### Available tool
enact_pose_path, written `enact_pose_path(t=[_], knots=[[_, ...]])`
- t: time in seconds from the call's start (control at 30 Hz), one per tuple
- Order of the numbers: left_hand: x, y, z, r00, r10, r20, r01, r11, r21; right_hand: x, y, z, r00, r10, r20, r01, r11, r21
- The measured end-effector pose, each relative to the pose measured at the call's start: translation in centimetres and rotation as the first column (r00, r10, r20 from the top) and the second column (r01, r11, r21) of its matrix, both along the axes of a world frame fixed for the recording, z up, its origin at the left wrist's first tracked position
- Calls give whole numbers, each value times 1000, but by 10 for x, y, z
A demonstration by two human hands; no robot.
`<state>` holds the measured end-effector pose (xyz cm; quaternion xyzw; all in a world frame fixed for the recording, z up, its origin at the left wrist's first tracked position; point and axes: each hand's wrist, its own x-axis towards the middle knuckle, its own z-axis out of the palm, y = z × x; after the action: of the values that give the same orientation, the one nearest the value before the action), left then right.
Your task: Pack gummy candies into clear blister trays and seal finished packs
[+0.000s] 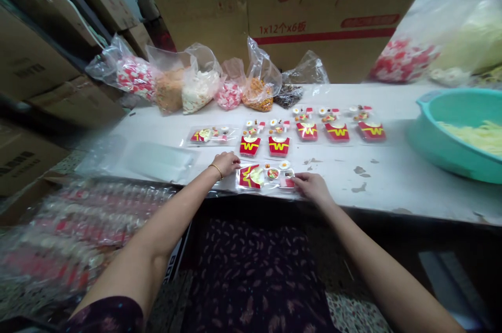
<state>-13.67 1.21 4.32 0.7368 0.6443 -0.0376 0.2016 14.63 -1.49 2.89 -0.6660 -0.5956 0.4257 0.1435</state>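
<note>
Fingers (300,179) of the right hand (316,190) were closed, thumb against forefinger, on the right end of a clear pack (264,179). The left hand (226,163) was at its other end, fingers loosely curled beside the upper left corner; I cannot tell whether they gripped the film or only touched it. A bracelet (216,170) ringed that wrist.

The pack lay crosswise at the near edge of the white bench (386,179). In it, a red box (246,176) with a yellow zigzag lay on its side at the left, pale pieces towards the middle, then a small bowl (272,173), and an egg (285,164) above and to the right.

Just behind, two like packs stood lengthwise side by side, with one crosswise to their left and three in a row farther right. Six bags of small pieces lined the far side, before a big carton (325,35). A teal basin (451,145) of pale strips was at the right. Clear film (157,160) lay left of the hands, and below it many wrapped packs (94,223) filled a tray-like box.
</note>
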Motion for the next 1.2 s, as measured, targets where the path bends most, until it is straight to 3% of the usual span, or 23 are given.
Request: enact_pose_path(t=[0.2, 0.3, 0.4, 0.47, 0.53, 0.63, 0.8, 1.2], knots=[[1, -4, -15, 992, 67, 110, -70, 997, 23, -3, 5, 6, 994, 55, 99, -60, 997, 47], [8, -14, -11, 986, 28, 162, -49, 991, 128, -4, 4, 4, 991, 50, 120, -58, 996, 64], [15, -28, -2, 949, -201, 243, 144, 961, 234, -4, 3, 2, 991, 55, 125, -64, 995, 73], [19, -37, 2, 908, -339, 245, 297, 935, 193, -3, 4, 1, 991, 57, 125, -66, 996, 64], [22, -41, 5, 900, -381, 212, 371, 924, 90, -3, 4, -2, 992, 50, 120, -57, 997, 59], [25, -39, 7, 912, -380, 153, 389, 921, -31, -3, 4, -5, 995, 39, 94, -44, 998, 49], [32, -29, 8, 920, -375, 119, 386, 918, -92, -3, 5, -8, 997, 37, 70, -41, 997, 63], [26, -26, 1, 921, -327, 211, 324, 945, 48, -3, 3, -7, 999, 22, 28, -24, 998, 55]])
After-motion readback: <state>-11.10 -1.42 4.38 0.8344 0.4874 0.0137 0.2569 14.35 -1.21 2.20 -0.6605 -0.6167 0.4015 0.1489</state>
